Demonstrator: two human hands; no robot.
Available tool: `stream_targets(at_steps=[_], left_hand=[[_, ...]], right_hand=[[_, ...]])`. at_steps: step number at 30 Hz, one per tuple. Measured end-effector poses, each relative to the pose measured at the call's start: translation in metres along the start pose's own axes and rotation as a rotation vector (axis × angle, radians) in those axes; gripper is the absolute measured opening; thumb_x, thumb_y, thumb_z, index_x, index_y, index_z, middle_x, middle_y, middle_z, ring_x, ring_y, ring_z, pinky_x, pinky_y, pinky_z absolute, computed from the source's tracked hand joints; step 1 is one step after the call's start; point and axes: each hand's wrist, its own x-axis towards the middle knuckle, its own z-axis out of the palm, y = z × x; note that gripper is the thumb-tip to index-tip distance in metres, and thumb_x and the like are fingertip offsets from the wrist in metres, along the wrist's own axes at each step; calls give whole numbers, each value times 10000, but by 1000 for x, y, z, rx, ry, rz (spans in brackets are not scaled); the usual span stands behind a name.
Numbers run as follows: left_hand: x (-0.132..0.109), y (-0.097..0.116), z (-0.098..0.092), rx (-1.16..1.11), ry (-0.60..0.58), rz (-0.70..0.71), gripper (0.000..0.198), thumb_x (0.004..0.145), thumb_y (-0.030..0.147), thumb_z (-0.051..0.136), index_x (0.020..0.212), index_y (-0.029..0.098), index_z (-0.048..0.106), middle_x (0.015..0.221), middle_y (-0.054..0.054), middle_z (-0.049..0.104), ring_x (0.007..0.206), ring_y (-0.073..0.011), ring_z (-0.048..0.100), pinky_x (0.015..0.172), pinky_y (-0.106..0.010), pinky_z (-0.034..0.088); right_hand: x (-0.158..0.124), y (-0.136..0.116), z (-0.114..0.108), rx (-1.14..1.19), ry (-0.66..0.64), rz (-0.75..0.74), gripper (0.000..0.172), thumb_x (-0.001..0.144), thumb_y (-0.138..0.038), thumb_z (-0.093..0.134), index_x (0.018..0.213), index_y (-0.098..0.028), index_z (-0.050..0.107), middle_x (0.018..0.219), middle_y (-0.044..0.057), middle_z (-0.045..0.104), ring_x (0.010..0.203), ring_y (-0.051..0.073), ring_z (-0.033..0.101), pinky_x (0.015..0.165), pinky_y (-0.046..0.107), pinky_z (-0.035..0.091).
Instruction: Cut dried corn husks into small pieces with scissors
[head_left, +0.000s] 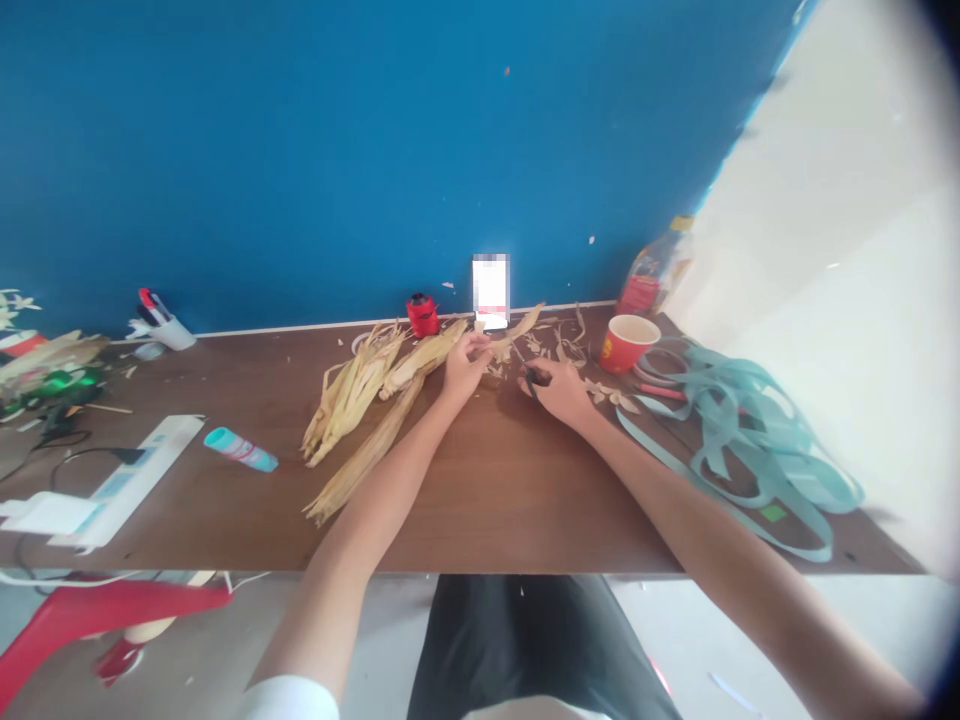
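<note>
My left hand (466, 365) is closed on a strip of dry corn husk (525, 324), which sticks out to the right of its fingers. My right hand (556, 388) grips dark-handled scissors (531, 380), their blades pointing up and left toward the husk strip. Bundles of pale dry husks (356, 390) lie to the left of my left hand, and one long piece (360, 470) runs beside my left forearm. Small husk scraps (600, 390) are scattered around and beyond my right hand.
Behind my hands a lit phone (491, 290) leans on the blue wall, beside a red roll (422, 315). A red cup (628, 343), a bottle (652, 275) and teal ribbon (757, 430) are at right. At left lie a glue stick (240, 450) and power strip (135, 480).
</note>
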Motion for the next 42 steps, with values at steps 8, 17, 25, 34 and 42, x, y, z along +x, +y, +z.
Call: stream_targets(at_steps=[8,17,25,34,42], left_hand=[[4,-10,2,-82,-20,-125,279,786,358,706,984,167,658,1013,-99,676,940,-186,616,775,-274,463],[4,-9,2,-177,86,-170,373,826,411,685,1087,184,543,946,-31,613,574,-61,540,525,-211,400],[9,-15,0,-332,92,-241,429,715,391,795,992,166,557,870,-45,656,812,-152,652,693,-256,502],[10,-12,0,-275,59,-263,472,747,500,748,1017,184,524,835,-37,648,736,-156,655,593,-241,448],[3,-1,5,-202,-54,-209,448,790,533,691,1002,191,495,661,26,575,571,-104,565,566,-237,451]], right_hand=[[2,1,-8,-168,-43,16,279,718,-377,670,951,-228,706,771,6,675,717,179,570,657,280,403],[2,3,-8,-257,23,46,256,717,-393,656,913,-242,722,729,-2,682,687,173,563,620,276,385],[3,-3,-12,-213,-4,113,234,682,-357,670,861,-217,727,674,-11,668,644,161,565,583,268,380],[3,-2,-12,-107,-71,59,214,677,-376,675,800,-201,691,615,-31,603,602,137,508,585,264,364],[2,-9,-10,29,-129,82,266,658,-374,694,833,-174,705,662,0,646,616,148,544,601,267,400]])
